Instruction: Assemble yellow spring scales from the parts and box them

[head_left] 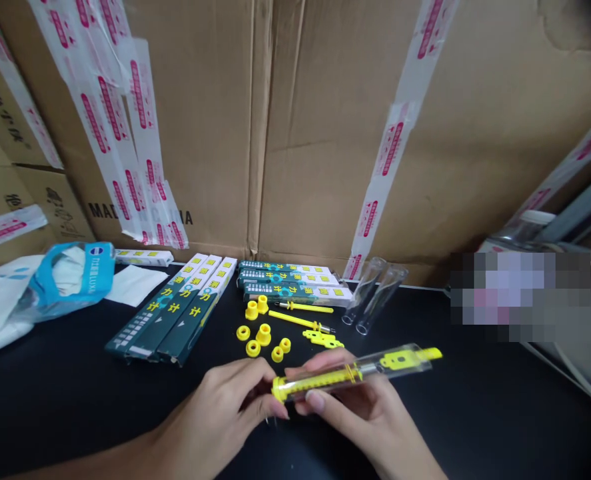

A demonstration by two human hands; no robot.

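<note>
A transparent tube spring scale (320,382), with a yellow rod, a metal spring part and a flat yellow plate inside, is held tilted slightly up to the right. My right hand (370,413) is closed round the middle of its tube, thumb in front. At the tube's left end, the fingers of my left hand (225,407) pinch a yellow end cap (278,389). A yellow tip (432,354) sticks out of the far right end. Just beyond my hands lie several loose yellow caps and rings (263,334), two yellow rods (295,321) and flat yellow plates (320,339).
Two transparent tubes (381,300) lie at the back right. Dark green and white boxes (175,313) lie left of the parts, with more boxes (295,283) behind. A blue tissue pack (75,280) sits far left. Large cardboard boxes (320,133) wall off the black table (500,413).
</note>
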